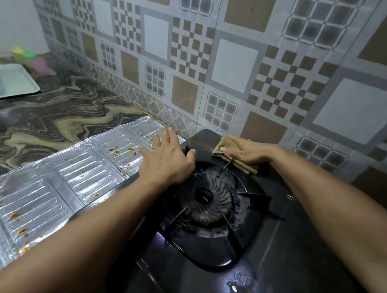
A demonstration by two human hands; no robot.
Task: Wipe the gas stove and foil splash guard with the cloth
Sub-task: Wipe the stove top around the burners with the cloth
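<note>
Stove [283, 263]: black, wet sheen at its near edge, burner [204, 195] at centre.
Left hand [167, 160]: fingers spread flat across stove edge and foil splash guard [64, 180], which carries orange specks.
Right hand [247, 149]: presses brown cloth [225, 147] flat on stove's far corner.
</note>
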